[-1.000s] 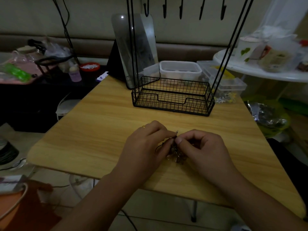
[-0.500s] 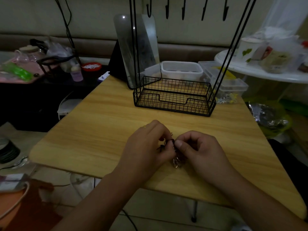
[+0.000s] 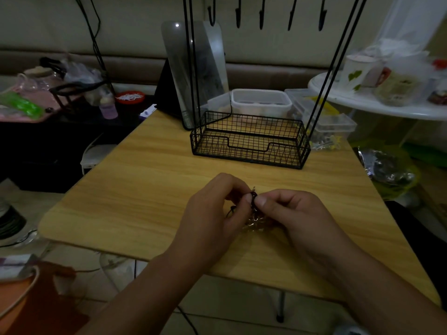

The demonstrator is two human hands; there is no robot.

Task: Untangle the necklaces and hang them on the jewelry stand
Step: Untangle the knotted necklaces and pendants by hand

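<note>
early stage: left hand (image 3: 212, 213) and right hand (image 3: 295, 213) both pinching tangled necklaces (image 3: 254, 215) near surface (image 3: 145, 184) front edge (knot unresolved); jewelry stand (image 3: 250, 141) hooks bare.

No readable text, label, brand, number or sign on anything in view.

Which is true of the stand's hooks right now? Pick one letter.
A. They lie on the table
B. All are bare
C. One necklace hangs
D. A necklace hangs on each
B: the hooks are bare, and both hands pinch the necklaces over the table.
</note>
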